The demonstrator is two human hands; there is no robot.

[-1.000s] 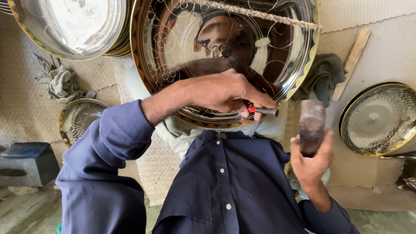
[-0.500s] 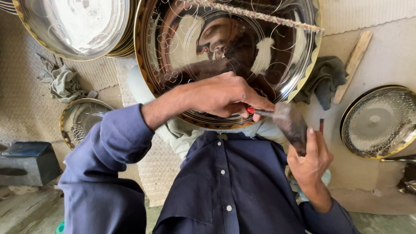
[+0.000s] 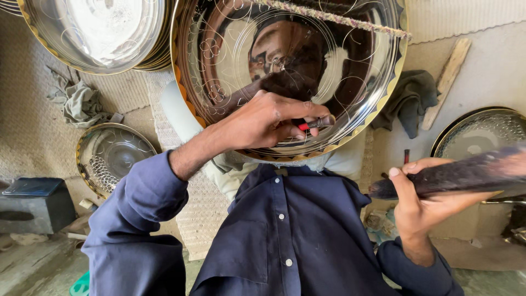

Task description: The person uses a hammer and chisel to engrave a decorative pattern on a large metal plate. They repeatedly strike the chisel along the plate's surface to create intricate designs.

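Polished, mirror-bright round metal tray with a scalloped brass-coloured rim [image 3: 219,49] is resting tilted against the person's lap, fine engraved loops and circles covering its face. Left hand [image 3: 268,120] is pinching a slim red-handled metal chisel [image 3: 315,123] closed between thumb and fingers, tip pressing on the tray's lower face. Right hand [image 3: 424,200] is wrapping tight around a dark, worn wooden mallet [image 3: 466,172], held well right of the chisel, blurred. Beyond the left hand, a stack of similar shiny trays [image 3: 93,33] and crumpled grey rag [image 3: 82,104] are lying on woven matting [image 3: 33,120].
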